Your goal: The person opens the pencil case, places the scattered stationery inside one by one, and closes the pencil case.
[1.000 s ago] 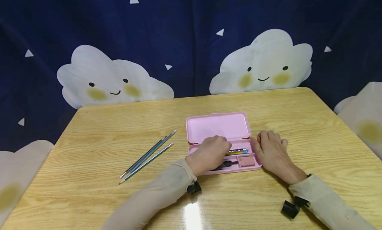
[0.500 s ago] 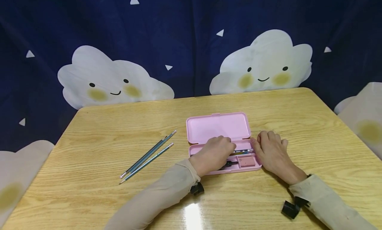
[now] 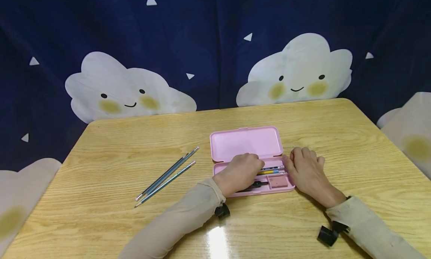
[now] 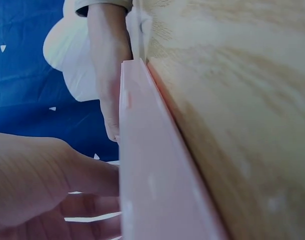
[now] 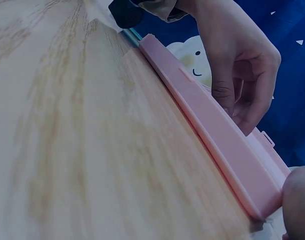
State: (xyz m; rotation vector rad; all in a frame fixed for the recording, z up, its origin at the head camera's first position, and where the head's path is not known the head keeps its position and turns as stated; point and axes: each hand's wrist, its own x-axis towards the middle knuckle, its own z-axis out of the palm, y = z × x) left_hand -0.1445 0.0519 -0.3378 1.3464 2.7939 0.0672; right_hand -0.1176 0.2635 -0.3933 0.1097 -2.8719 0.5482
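A pink pencil case (image 3: 245, 143) lies with its lid folded back. My left hand (image 3: 237, 175) reaches into it, fingers bent downward, holding the left part of the pencils (image 3: 274, 172) in the long compartment; its fingertips are hidden from above. In the right wrist view, the left hand's thumb and fingers (image 5: 255, 102) come together inside the case. My right hand (image 3: 308, 175) holds the case's right end, thumb at the rim and the other fingers bent outside. A black compass (image 3: 260, 184) is partly covered by the left hand. Beside it sits a pink eraser (image 3: 278, 182) in its own compartment.
Several loose pencils (image 3: 165, 186) lie slanting on the wooden table (image 3: 111, 150), left of the case. A dark blue curtain (image 3: 215, 34) with cloud prints hangs behind the table's far edge.
The left hand and the pencils under it have shifted a little to the right inside the case, then slightly back. My right hand and the case have stayed still.
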